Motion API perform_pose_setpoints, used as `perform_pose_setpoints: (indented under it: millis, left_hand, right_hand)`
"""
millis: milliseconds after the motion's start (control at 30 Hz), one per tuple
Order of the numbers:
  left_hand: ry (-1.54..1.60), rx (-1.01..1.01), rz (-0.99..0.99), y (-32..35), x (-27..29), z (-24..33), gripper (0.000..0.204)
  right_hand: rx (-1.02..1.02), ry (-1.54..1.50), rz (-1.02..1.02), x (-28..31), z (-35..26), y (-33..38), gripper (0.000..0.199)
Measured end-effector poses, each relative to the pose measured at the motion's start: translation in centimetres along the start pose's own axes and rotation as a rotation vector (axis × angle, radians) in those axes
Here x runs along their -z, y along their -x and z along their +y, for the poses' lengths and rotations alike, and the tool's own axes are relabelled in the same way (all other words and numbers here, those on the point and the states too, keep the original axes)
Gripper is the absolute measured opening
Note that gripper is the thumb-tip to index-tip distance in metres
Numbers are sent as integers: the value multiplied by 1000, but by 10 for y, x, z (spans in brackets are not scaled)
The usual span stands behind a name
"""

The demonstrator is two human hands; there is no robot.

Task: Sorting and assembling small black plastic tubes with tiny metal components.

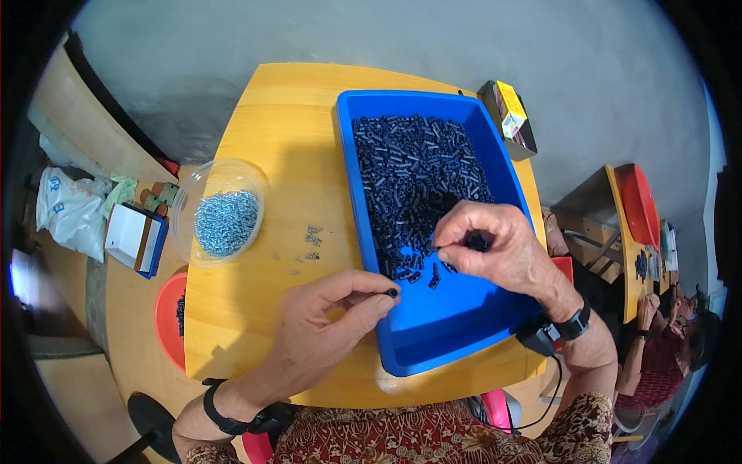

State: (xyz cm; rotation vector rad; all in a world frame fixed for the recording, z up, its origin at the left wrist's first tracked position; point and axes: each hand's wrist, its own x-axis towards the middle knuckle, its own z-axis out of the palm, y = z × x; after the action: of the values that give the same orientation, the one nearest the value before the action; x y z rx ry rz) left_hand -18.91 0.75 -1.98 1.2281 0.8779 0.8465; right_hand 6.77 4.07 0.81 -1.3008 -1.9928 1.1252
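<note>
My left hand [328, 317] pinches a small black cylindrical plastic part [392, 293] between thumb and forefinger, beside the near left rim of a blue tray [433, 329]. Above the tray, my right hand [495, 251] is closed, thumb and forefinger tips together; what they pinch is too small to make out. Dark pieces [478, 241] show by its curled fingers. Many small black plastic parts [417, 170] heap up in the tray's far portion, and a few lie loose near my right fingertips. To the left stands a clear round tub [179, 220] of silvery-blue screws [226, 223].
Several tiny metal pieces [312, 241] lie on the yellow wooden table [294, 170] between tub and tray. A dark box [522, 139] with a yellow carton stands at the far right corner. Red basins [171, 321] sit lower left. Another person [657, 356] works at a table on the right.
</note>
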Motion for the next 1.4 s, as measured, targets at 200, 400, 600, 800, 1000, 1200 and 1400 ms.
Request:
perform_pose_setpoints:
  millis: [200,400,600,800,1000,1200,1400]
  left_hand:
    - [182,92,-45,-13,-8,-6,17]
    - [116,76,-53,-14,-8,-10,19]
    - [75,77,-49,-13,-8,-8,20]
    - [75,86,-40,-10,-6,-11,18]
    - [167,82,34,4,10,-16,16]
    - [155,-11,229,20,51,-13,18]
    - [164,-51,421,38,75,-18,17]
  right_hand:
    - [54,-280,81,-16,-13,8,12]
    - [97,-280,42,-18,-24,11,12]
    - [74,-273,25,-22,-23,11,9]
    - [13,-303,56,-23,-23,12,8]
    - [57,-39,-60,-26,-13,7,11]
    - [51,205,-137,-36,-9,14,13]
    - [104,274,-89,-25,-51,-34,12]
